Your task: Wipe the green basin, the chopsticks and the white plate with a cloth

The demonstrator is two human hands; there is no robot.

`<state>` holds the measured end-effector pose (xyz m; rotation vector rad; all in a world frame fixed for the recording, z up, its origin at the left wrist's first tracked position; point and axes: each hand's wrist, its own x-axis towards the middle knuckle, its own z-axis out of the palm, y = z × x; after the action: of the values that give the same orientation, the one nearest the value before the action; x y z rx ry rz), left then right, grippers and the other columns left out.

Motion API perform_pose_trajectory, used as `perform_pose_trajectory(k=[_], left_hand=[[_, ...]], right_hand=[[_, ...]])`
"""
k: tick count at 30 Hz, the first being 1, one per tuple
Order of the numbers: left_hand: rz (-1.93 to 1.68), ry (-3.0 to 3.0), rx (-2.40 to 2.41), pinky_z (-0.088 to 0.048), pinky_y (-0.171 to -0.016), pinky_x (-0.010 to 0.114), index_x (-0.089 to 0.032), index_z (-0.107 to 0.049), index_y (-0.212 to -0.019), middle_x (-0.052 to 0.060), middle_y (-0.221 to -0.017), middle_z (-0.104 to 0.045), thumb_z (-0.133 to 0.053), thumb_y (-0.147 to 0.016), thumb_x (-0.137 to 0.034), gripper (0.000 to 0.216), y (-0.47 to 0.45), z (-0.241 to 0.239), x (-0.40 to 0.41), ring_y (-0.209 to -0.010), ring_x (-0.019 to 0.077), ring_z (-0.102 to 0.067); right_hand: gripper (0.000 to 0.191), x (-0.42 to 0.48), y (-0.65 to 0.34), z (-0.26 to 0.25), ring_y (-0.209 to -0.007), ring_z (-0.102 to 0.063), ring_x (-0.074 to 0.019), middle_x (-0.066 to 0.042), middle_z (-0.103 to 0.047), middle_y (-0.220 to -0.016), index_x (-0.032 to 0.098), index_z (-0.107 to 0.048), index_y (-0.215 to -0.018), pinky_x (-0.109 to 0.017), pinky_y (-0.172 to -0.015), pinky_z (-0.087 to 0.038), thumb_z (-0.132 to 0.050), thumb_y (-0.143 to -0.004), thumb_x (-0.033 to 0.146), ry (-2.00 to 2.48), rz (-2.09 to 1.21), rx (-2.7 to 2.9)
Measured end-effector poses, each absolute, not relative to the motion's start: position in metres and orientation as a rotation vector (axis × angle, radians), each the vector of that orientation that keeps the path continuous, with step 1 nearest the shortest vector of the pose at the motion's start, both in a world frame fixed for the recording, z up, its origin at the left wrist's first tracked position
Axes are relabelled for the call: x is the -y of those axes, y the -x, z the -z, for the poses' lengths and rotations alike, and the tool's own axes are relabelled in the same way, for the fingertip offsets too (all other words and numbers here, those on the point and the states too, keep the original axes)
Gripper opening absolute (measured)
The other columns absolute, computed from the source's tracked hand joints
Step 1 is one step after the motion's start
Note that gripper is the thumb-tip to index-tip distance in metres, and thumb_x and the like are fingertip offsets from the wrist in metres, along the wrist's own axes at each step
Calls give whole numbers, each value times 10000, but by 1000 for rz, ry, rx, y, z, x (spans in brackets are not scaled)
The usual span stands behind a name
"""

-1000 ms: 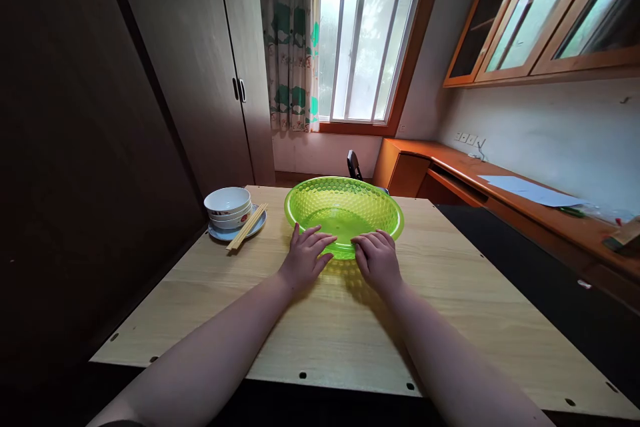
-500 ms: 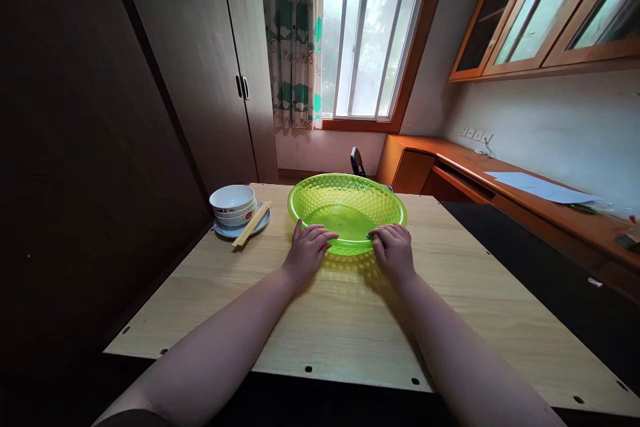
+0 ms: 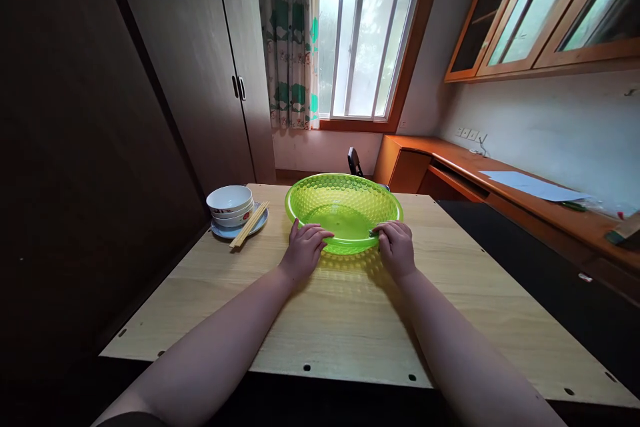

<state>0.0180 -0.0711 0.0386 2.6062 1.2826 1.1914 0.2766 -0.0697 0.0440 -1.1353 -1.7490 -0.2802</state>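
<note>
Left hand [image 3: 303,252]: we clamp our grip on the green basin [image 3: 345,200] at seven o'clock.
Right hand [image 3: 397,248]: likewise, five o'clock.

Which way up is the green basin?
Upright: the green basin sits on the table, mouth facing up, inner floor visible; the left hand and right hand are at its near rim.

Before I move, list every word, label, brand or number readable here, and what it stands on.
No text can be read.
Bowls: coloured markings, too small to make out.
White tag on the black surface: too small to read.
Paper on the desk: no legible writing.
Green basin: no lettering visible.
</note>
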Motion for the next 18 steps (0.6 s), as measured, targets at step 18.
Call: perform_pose_trajectory(k=[18], left_hand=[[-1212, -2589, -1240, -138, -1188, 532, -284, -661, -1134, 33, -1112, -701, -451, -955, -235, 281, -11, -38, 67, -1174, 207, -559]], right_hand=[[221, 72, -273, -41, -896, -632, -212, -28, -711, -841, 236, -658, -805, -408, -945, -391, -458, -899, 231, 1098, 308, 1818]])
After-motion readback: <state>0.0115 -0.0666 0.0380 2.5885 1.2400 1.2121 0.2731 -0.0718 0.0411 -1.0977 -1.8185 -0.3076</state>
